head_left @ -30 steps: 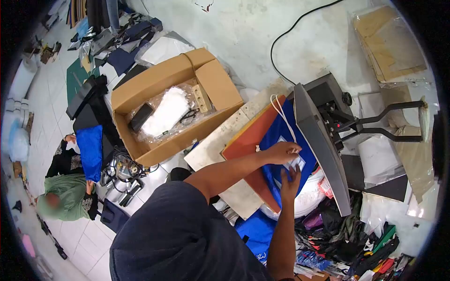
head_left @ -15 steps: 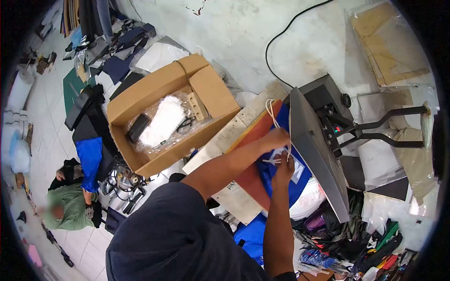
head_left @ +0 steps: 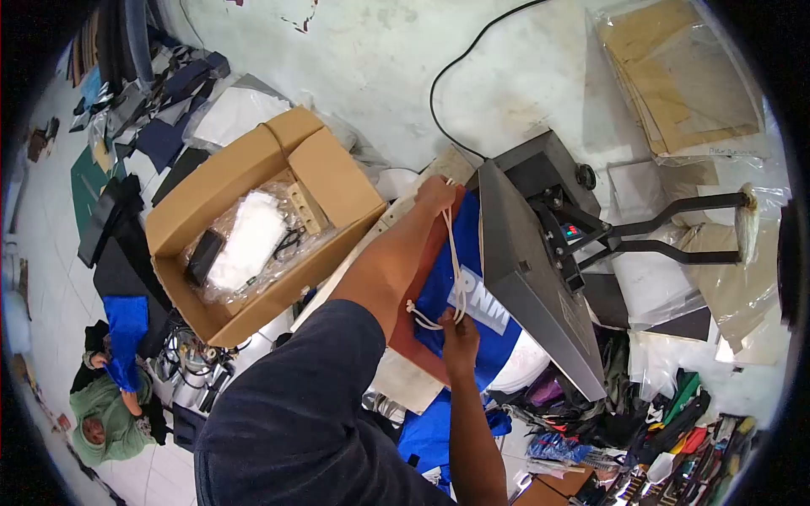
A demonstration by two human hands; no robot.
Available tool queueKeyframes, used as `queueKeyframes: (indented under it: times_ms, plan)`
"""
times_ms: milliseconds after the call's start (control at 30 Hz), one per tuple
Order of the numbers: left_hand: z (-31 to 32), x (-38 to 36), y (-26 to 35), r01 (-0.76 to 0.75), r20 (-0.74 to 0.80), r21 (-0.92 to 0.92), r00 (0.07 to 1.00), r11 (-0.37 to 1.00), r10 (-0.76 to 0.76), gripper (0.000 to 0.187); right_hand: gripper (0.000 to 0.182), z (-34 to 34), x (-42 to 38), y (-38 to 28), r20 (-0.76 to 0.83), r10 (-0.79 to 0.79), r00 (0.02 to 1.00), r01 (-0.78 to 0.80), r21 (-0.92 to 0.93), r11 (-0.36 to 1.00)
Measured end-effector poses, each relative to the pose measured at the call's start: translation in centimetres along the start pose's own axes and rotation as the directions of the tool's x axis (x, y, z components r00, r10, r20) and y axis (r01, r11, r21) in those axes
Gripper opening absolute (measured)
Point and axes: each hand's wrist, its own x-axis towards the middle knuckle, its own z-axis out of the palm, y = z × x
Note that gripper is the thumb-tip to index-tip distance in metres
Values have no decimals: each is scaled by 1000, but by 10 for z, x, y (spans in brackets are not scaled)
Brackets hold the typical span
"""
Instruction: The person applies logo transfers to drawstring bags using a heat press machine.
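A blue fabric piece, apparently a drawstring bag (head_left: 434, 278) with white printed letters, lies on the reddish-brown pad (head_left: 426, 350) of a heat press. A white cord (head_left: 455, 253) runs across it and ends in loops and a knot. My left hand (head_left: 434, 195) is closed on the cord near the pad's far corner. Lower down, my right hand (head_left: 460, 337) grips the looped part of the cord beside the lettering. The grey upper plate (head_left: 540, 278) of the press stands raised and tilted right beside both hands, covering part of the blue fabric.
An open cardboard box (head_left: 228, 160) with plastic-wrapped items stands to the left. The press's black handle (head_left: 675, 207) reaches right, near papers and plastic sleeves (head_left: 683, 76). Piled fabrics (head_left: 658, 422) lie lower right. Another person in green (head_left: 110, 417) holds blue cloth at lower left.
My left hand has moved away from the right toward the pad's far corner, stretching the cord between them. My right hand has shifted slightly down and left. The whole view has shifted.
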Motion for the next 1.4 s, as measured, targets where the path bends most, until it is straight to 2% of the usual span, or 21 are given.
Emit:
queueKeyframes:
  times_ms: [167, 233, 267, 333, 367, 433, 467, 567, 633, 700, 767, 833, 900, 967, 1033, 1100, 1167, 1233, 1300, 1367, 1400]
  plan:
    - [-6, -2, 23, -64, -71, -35, 996, 997, 62, 32, 16, 2, 13, -5, 10, -13, 1000, 13, -87, 996]
    - [-5, -7, 30, -131, 27, -11, 991, 991, 131, 32, 16, 0, 16, -4, 9, 14, 1000, -13, -91, 996]
    - [-7, -18, 30, -119, 34, -6, 992, 993, 120, 32, 14, 0, 16, -5, -93, 57, 994, -49, 88, 995]
    - [-14, -38, 29, -454, 27, 362, 878, 814, 478, 31, 12, -1, 13, -6, -258, 163, 952, -33, 442, 896]
    - [-5, -33, 12, -452, 34, 373, 879, 811, 475, 31, 12, -9, 6, -1, -257, 172, 951, -39, 452, 891]
    - [2, -23, -13, -724, 91, 320, 665, 611, 741, 40, 14, -29, -8, 7, -388, 212, 897, 59, 580, 812]
    - [-9, -38, -10, -763, 123, 322, 621, 561, 774, 46, 15, -38, -16, 8, -435, 216, 874, 101, 597, 796]
    - [-27, -83, -4, -737, 165, 298, 665, 606, 728, 51, 25, -89, -41, 28, -474, 300, 828, 171, 723, 669]
    - [-41, -106, -16, -738, 109, 259, 664, 624, 740, 46, 29, -117, -51, 17, -478, 278, 833, 236, 762, 602]
    - [-52, -140, -36, -682, 75, 26, 730, 731, 679, 35, 25, -151, -57, 8, -557, 164, 814, 360, 705, 611]
    - [-67, -189, -50, -660, 29, -2, 751, 751, 660, 24, 25, -187, -61, -9, -581, 22, 814, 467, 676, 569]
    - [-71, -223, -85, -534, 59, -208, 830, 820, 555, 17, 24, -211, -63, -37, -682, 48, 730, 563, 639, 524]
    - [-81, -271, -98, -513, 33, -366, 826, 777, 562, 14, 26, -240, -70, -53, -718, -29, 696, 600, 558, 573]
    - [-100, -316, -109, -437, 82, -137, 889, 889, 450, 13, 24, -275, -85, -53, -720, 1, 694, 624, 602, 498]
    - [-109, -341, -143, -426, 40, -58, 903, 903, 428, 15, 22, -319, -107, -39, -721, -15, 693, 648, 614, 450]
    - [-114, -365, -174, -329, -11, -140, 944, 934, 330, 16, 20, -348, -130, -43, -827, -28, 562, 736, 483, 474]
    - [-120, -384, -199, -283, -3, -159, 958, 946, 286, 17, 17, -382, -160, -32, -825, -78, 560, 769, 482, 420]
    - [-132, -397, -210, -253, 112, -45, 960, 966, 257, 18, 16, -427, -187, -3, -848, -93, 521, 809, 456, 371]
    - [-132, -405, -208, -245, 198, 67, 954, 967, 227, 18, 15, -433, -193, -24, -939, 83, 335, 817, 333, 470]
    - [-130, -408, -195, -222, 285, 181, 944, 958, 165, 18, 15, -471, -189, 19, -943, 82, 321, 760, 308, 572]
    - [-127, -404, -197, -239, 313, 187, 934, 953, 173, 19, 16, -483, -190, 37, -939, 86, 333, 767, 323, 555]
